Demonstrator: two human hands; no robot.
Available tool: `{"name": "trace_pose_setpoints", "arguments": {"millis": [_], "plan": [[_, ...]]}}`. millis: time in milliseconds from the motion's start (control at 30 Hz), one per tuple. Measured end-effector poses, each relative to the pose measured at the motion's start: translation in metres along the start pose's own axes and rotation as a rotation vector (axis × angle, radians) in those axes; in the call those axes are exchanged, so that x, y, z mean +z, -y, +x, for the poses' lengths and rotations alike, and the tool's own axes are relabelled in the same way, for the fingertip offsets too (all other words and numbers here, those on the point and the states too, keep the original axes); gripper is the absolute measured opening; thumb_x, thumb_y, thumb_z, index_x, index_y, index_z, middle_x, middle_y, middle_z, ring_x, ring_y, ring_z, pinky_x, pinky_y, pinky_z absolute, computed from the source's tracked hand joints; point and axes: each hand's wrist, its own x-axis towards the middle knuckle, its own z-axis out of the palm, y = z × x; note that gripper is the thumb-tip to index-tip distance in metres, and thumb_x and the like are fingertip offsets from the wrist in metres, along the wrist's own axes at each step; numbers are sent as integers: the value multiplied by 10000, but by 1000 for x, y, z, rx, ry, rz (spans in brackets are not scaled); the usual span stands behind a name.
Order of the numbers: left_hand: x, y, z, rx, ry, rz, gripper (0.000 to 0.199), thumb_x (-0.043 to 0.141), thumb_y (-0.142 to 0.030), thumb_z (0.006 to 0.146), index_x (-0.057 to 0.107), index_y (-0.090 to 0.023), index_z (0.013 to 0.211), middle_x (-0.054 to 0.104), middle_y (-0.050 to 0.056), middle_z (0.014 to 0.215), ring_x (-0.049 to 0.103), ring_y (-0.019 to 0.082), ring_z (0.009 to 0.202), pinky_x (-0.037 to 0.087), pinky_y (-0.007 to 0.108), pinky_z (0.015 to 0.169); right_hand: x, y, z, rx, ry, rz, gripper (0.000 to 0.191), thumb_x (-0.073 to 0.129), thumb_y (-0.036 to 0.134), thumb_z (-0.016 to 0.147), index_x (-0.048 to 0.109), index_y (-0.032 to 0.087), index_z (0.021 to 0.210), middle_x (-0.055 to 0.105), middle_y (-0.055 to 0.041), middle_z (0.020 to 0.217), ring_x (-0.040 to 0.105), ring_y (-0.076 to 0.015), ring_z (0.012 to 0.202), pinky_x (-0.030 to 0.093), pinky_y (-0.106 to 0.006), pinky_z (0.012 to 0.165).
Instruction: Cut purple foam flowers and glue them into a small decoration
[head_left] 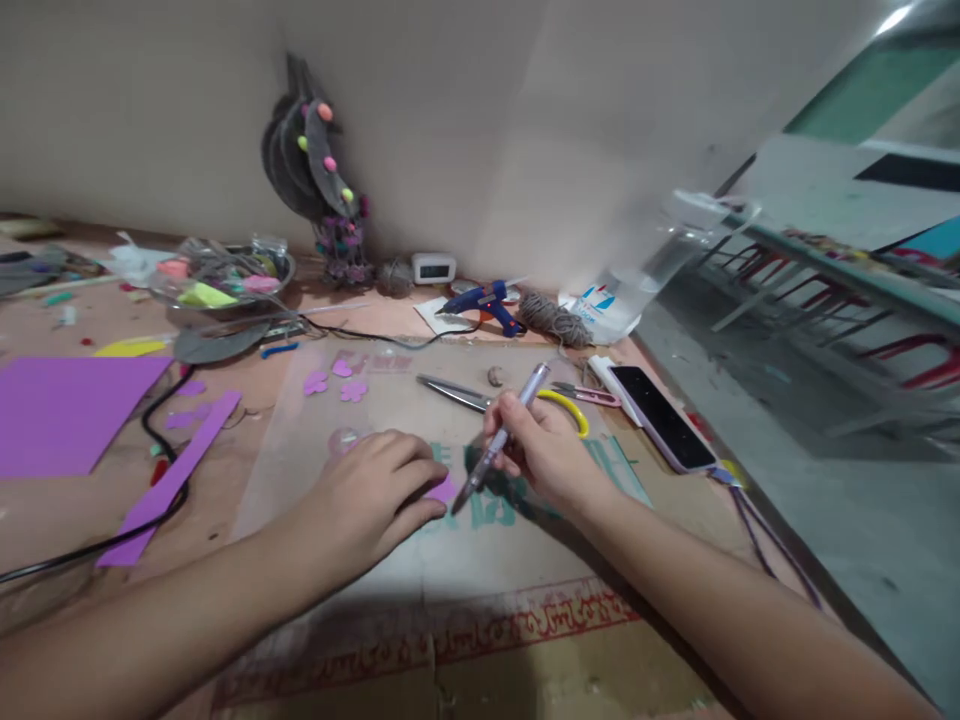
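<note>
Pen (489, 462) first: had it pinched between thumb and fingers of the right hand (544, 440), gripped partway up the barrel. Had the tail sticking out toward 1 o'clock from that grip, with the tip angled down toward 7. Spotted a small purple paper piece (441, 488) around 8 o'clock from the grip, just beside the pen tip; couldn't tell if touching.

Had the left hand (379, 490) palm-down at roughly 9 o'clock from the tip, thumb and index slightly spread, with the paper piece showing in the gap. Couldn't really tell about any pressure on it, tbh. Did all this over a clear sheet (277, 450).

Going by the right hand, had scissors (454, 393) partly hidden behind it, blades toward 10 o'clock, plus pink snips (592, 395) at 2 and a phone (664, 415) at 3. Further off, found a blue glue gun (487, 302) between 11 and 12, and gray yarn (555, 318) at 12.

From the left hand, counted three purple cutouts (353, 391) near 11, a purple strip (180, 470) at 9 and, beyond that, a bigger purple sheet (75, 415) just past 9.
</note>
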Motion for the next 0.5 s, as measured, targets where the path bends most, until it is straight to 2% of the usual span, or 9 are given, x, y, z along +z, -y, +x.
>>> {"name": "trace_pose_setpoints", "arguments": {"millis": [133,233,300,367,400,500], "plan": [[-4,-3,-10,21,57,57,144,524,-220,902,638,-182,980,623,73,990,572,224,923,460,398,821,-4,-2,-4,-77,-6,11,398,639,556,798,624,160,830,648,-18,623,494,-78,448,341,-186,400],[-2,0,-17,93,60,95,194,475,-198,930,642,-193,1029,627,69,980,580,204,887,470,365,782,-3,-1,-8,-118,-42,-64,253,724,379,768,555,196,813,569,55,591,499,-74,441,369,-186,410],[0,2,-19,122,50,129,218,456,-199,942,640,-196,1059,630,70,980,583,202,862,472,358,754,-1,-2,-11,-132,-75,-136,279,735,292,760,467,211,749,482,97,558,454,-53,408,336,-174,400],[2,2,-19,117,58,156,232,448,-190,940,641,-192,1068,633,69,956,585,202,825,472,355,722,4,-4,-15,-134,-92,-176,328,704,291,792,395,218,712,445,105,558,468,-52,418,341,-174,415],[2,1,-18,108,70,166,235,450,-181,934,644,-191,1065,634,66,932,584,203,801,471,354,705,6,-5,-16,-129,-77,-172,319,676,317,820,389,220,720,448,100,562,507,-65,451,384,-185,451],[0,-5,-16,70,133,201,241,472,-137,889,651,-201,1037,629,50,853,573,212,727,457,354,648,15,-9,-20,-99,56,-82,240,578,428,893,461,220,867,543,47,666,615,-124,635,516,-285,639]]}}
